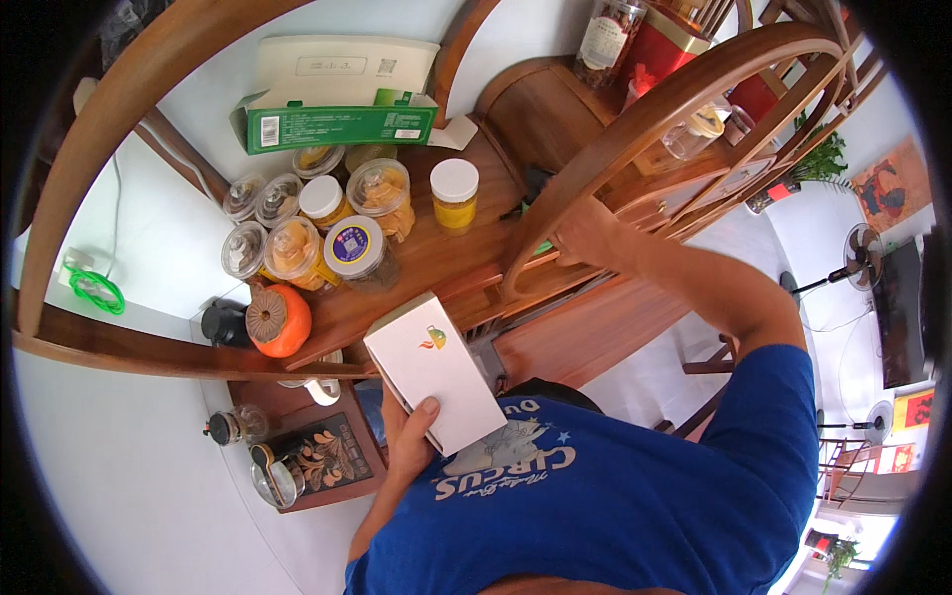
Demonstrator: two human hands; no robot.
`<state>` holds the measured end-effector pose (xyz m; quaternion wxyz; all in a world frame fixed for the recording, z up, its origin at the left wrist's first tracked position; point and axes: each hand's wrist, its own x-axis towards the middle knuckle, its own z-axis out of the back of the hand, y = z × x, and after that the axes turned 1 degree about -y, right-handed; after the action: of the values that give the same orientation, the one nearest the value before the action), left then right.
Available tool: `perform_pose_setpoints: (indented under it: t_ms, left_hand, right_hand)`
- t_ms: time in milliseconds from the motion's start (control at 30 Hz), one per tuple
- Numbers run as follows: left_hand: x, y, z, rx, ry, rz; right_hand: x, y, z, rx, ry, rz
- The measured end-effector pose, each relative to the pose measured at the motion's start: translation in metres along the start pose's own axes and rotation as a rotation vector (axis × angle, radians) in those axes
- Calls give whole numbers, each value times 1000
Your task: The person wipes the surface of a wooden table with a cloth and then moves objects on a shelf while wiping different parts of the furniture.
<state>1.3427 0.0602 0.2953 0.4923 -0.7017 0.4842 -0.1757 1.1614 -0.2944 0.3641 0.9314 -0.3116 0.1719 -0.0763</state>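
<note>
My left hand (pixel 413 431) grips a white cardboard box (pixel 439 364) in front of my chest, with the thumb across its top face. A small coloured print marks that face. My right hand (pixel 576 232) reaches to the curved wooden frame (pixel 547 216) of the shelf unit. The frame hides most of its fingers, so what they hold or touch cannot be told. Something green (pixel 544 248) shows beside that hand. On the wooden shelf (pixel 424 260) between my hands stands a white-lidded jar (pixel 454 195) with yellow contents.
Several lidded plastic tubs (pixel 294 249) and an orange persimmon-shaped pot (pixel 278 320) crowd the shelf's left part. Behind them lies an opened green carton (pixel 338 126). A lower tray table (pixel 327 454) bears glass jars. To the right are a glass jar (pixel 692 132) and a standing fan (pixel 863 256).
</note>
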Motion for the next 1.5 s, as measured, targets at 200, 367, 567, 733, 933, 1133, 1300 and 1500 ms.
perform_pose_setpoints:
  t_ms: [200,367,567,733,933,1133,1300,1500]
  left_hand:
    - [5,6,0,-21,-50,-4]
    - [7,3,-10,-37,-52,-37]
    - [-1,-12,-22,22,-79,-58]
    - [-17,-11,-28,59,-154,-30]
    - [-18,-9,-33,19,-202,-81]
    - [-4,-8,-41,-1,-149,-64]
    - [0,-12,-44,51,-104,-87]
    - [0,-18,-49,52,-88,-50]
  right_hand:
    - [-27,-28,34,360,163,-505]
    - [29,-39,-18,113,43,-662]
    - [126,-109,-43,255,9,-769]
    - [179,-160,-53,359,-10,-938]
    - [185,-182,-74,480,-42,-996]
    - [183,-151,-40,241,94,-869]
    - [174,-97,-34,-97,106,-421]
    - [92,-57,-89,-9,-86,-152]
